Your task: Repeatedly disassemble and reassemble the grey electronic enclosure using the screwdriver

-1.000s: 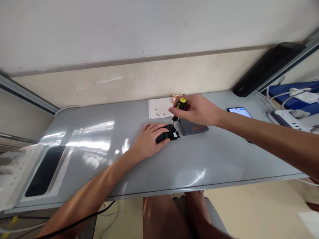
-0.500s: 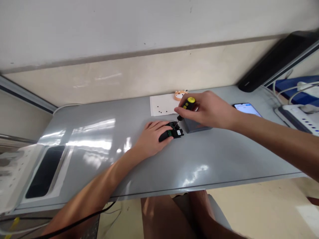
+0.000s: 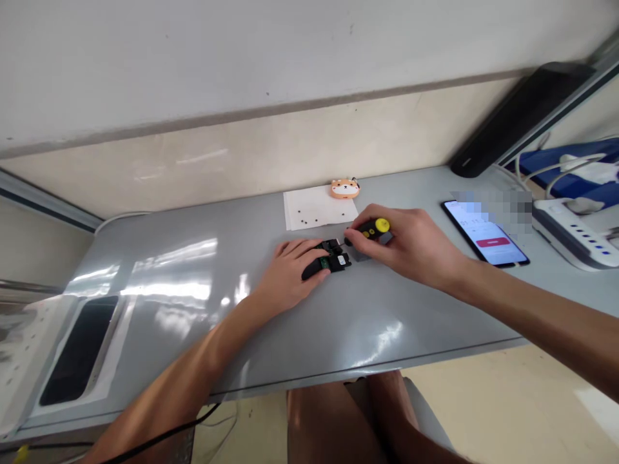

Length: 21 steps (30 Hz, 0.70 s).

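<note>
My left hand (image 3: 285,274) curls over an opened black computer mouse (image 3: 340,261) and pins it on the grey table. Parts of a green circuit board show between the fingers. In my right hand (image 3: 412,248) is a screwdriver (image 3: 370,231) with a black and yellow handle. It lies nearly flat, its shaft pointing left at the front of the mouse; whether the tip touches it I cannot tell. Partly hidden beneath the right hand is a dark grey box (image 3: 360,254). Several tiny dark screws (image 3: 303,222) lie on white paper (image 3: 322,205) behind the mouse.
An orange dog-faced case (image 3: 345,188) sits on the paper's back edge. To the right are a lit phone (image 3: 486,233), a white power strip (image 3: 578,232) and a long black speaker bar (image 3: 512,122). At left lies a dark-screened phone (image 3: 80,351). A wall bounds the back.
My right hand has lowered, and the screwdriver has tipped from steep to almost flat, its tip shifting toward the mouse's front edge. My left hand stays on the mouse. The view has shifted slightly.
</note>
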{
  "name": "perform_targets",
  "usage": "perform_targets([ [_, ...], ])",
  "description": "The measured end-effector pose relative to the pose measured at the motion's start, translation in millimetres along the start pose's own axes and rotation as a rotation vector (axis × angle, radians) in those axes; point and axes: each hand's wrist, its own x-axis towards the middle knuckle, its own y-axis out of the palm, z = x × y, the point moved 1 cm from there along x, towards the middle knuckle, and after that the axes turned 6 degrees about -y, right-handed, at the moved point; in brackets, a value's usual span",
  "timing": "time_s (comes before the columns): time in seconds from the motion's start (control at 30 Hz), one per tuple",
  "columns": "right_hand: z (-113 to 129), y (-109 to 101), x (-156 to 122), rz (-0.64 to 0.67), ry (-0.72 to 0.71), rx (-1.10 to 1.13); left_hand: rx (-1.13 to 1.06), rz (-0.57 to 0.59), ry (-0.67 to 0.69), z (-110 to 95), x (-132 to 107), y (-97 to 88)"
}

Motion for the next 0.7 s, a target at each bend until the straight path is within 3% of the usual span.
perform_targets([
  [0.4, -7.0, -3.4, -10.8, -0.106, 0.047, 0.034, -0.018, -0.066, -0.016, -5.5, -1.2, -1.3],
  [0.7, -18.5, -3.3, -22.5, -0.284, 0.102, 0.091, 0.027, -0.276, -0.24, -0.3, 2.5, -14.0],
])
